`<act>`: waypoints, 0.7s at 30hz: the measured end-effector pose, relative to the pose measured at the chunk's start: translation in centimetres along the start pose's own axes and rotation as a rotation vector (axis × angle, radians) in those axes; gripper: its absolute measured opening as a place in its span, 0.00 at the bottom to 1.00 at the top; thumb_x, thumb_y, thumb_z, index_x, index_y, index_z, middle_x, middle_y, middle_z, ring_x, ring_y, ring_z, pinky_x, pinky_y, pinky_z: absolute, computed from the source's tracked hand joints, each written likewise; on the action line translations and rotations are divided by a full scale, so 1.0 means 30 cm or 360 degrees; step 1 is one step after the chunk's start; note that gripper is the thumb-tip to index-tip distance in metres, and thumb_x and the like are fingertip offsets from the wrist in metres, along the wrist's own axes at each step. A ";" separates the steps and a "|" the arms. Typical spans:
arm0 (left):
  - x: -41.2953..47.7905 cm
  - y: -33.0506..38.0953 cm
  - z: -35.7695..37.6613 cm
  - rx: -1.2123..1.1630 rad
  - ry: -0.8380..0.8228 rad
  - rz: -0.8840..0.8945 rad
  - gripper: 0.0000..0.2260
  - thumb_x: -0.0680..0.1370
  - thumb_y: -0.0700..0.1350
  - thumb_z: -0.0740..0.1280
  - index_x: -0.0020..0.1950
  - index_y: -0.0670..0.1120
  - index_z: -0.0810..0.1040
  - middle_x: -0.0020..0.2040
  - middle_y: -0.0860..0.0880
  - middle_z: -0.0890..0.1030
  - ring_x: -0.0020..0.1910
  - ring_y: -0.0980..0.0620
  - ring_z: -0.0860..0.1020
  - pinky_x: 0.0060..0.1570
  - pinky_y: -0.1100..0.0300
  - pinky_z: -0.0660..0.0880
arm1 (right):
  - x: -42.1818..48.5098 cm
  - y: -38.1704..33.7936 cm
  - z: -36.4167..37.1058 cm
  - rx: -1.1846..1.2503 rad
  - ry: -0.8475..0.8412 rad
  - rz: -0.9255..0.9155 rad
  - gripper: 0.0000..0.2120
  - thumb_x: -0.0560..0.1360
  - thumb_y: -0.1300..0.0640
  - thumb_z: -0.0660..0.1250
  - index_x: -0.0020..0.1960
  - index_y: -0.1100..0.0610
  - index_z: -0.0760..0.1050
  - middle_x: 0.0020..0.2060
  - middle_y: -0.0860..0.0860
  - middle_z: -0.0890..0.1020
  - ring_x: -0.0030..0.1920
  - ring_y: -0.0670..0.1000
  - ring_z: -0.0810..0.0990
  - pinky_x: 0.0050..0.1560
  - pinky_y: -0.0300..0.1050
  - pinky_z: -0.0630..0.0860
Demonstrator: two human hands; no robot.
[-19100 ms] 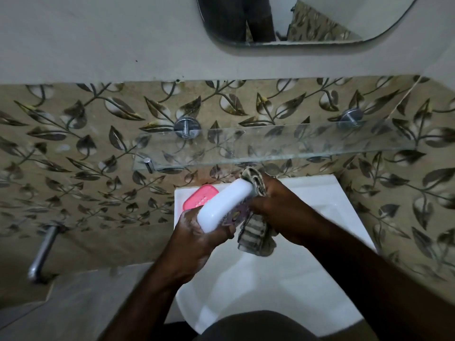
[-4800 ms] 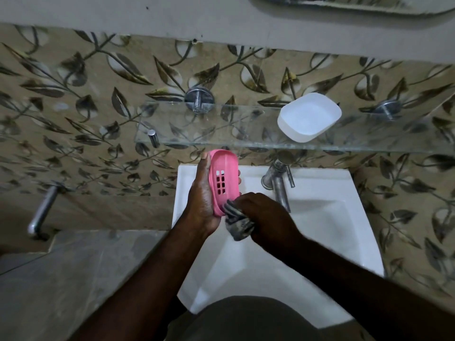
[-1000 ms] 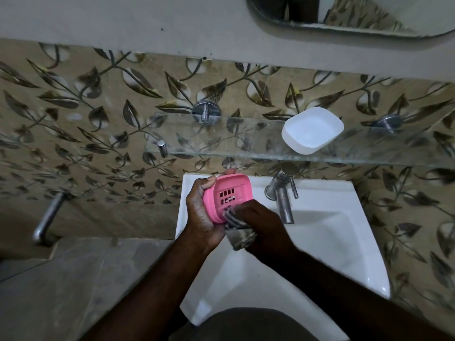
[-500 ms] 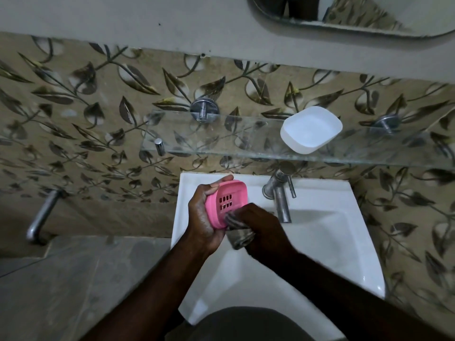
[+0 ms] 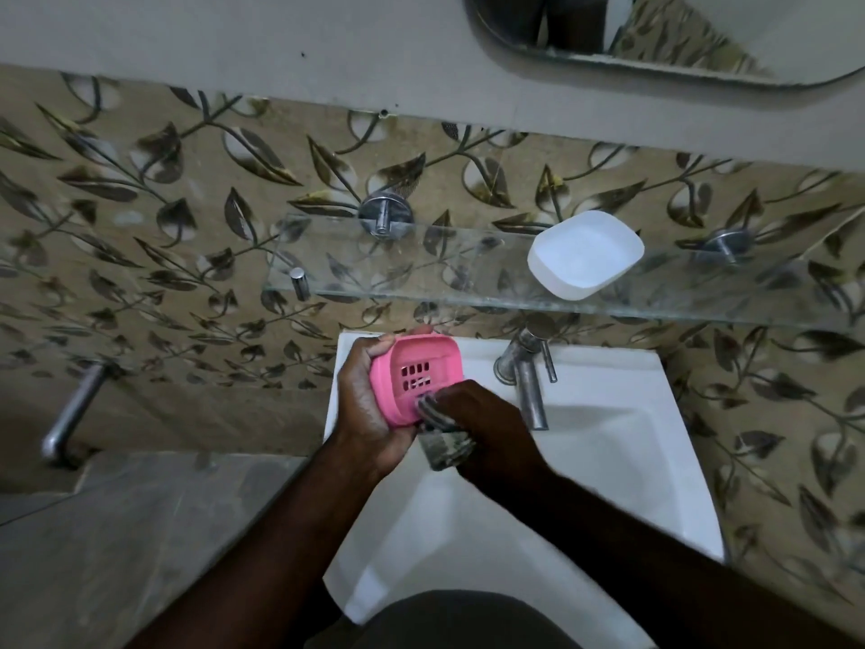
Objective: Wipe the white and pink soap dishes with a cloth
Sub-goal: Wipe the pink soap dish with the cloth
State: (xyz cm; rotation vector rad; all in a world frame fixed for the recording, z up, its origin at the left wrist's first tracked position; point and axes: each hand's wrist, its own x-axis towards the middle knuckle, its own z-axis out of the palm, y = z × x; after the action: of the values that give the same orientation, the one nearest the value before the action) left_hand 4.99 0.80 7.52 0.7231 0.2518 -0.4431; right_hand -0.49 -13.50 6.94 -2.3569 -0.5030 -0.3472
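Observation:
My left hand [image 5: 370, 405] grips the pink soap dish [image 5: 416, 372] above the basin's back left corner, its slotted inside turned toward me. My right hand [image 5: 487, 428] is closed on a bunched striped cloth [image 5: 442, 442] and presses it against the dish's lower right rim. The white soap dish [image 5: 585, 252] stands on the glass shelf [image 5: 421, 274], right of its middle, apart from both hands.
A white washbasin [image 5: 608, 461] lies below the hands, with a metal tap [image 5: 526, 381] just right of the pink dish. Two round metal brackets hold the shelf to the leaf-patterned tiles. A mirror [image 5: 655, 35] hangs above. A chrome pipe [image 5: 70, 414] sticks out at the left.
Much earlier I wiped the white dish; it now rests on the shelf. In the last second the pink dish tilted a little in my left hand while the cloth rubbed its lower edge.

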 end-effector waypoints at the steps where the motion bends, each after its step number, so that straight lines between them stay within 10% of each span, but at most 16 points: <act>1: 0.000 0.009 -0.003 0.0054 0.0009 -0.0049 0.26 0.64 0.55 0.66 0.56 0.42 0.83 0.50 0.41 0.83 0.49 0.43 0.79 0.47 0.52 0.76 | 0.003 0.038 -0.011 -0.0136 -0.0043 -0.0014 0.13 0.67 0.68 0.73 0.52 0.61 0.82 0.47 0.56 0.83 0.47 0.58 0.82 0.46 0.48 0.79; 7: 0.010 0.057 -0.011 0.0119 -0.0029 -0.0287 0.27 0.66 0.60 0.65 0.55 0.40 0.81 0.47 0.41 0.81 0.44 0.44 0.79 0.46 0.52 0.74 | -0.014 0.054 0.031 0.0120 -0.0105 0.0439 0.10 0.67 0.64 0.69 0.45 0.51 0.78 0.42 0.46 0.78 0.32 0.37 0.77 0.31 0.34 0.69; 11: 0.002 0.031 -0.003 -0.0092 -0.0052 -0.0056 0.37 0.69 0.69 0.62 0.61 0.39 0.80 0.56 0.38 0.82 0.53 0.41 0.81 0.53 0.48 0.79 | 0.018 -0.034 0.041 0.0617 -0.0106 0.0907 0.11 0.67 0.49 0.71 0.40 0.53 0.71 0.23 0.50 0.71 0.17 0.52 0.68 0.22 0.44 0.71; 17: 0.018 -0.031 0.004 0.0092 0.0157 0.0096 0.30 0.71 0.68 0.57 0.51 0.45 0.84 0.43 0.46 0.83 0.38 0.51 0.81 0.40 0.57 0.80 | 0.018 -0.116 0.058 0.0617 -0.0044 0.0789 0.06 0.65 0.44 0.69 0.39 0.45 0.76 0.29 0.46 0.82 0.26 0.42 0.80 0.27 0.40 0.77; 21: 0.004 -0.042 -0.040 0.0069 0.0116 -0.0115 0.32 0.64 0.68 0.60 0.45 0.42 0.86 0.38 0.43 0.85 0.34 0.49 0.83 0.36 0.57 0.81 | -0.047 -0.041 0.057 -0.0002 -0.0147 0.0089 0.08 0.71 0.57 0.70 0.50 0.53 0.80 0.44 0.50 0.84 0.43 0.54 0.83 0.41 0.48 0.81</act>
State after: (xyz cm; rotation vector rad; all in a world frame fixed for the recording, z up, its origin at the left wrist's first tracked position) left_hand 4.42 0.75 5.89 0.7752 0.3385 -0.4926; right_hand -2.11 -11.86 5.89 -2.3913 -0.4793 -0.2142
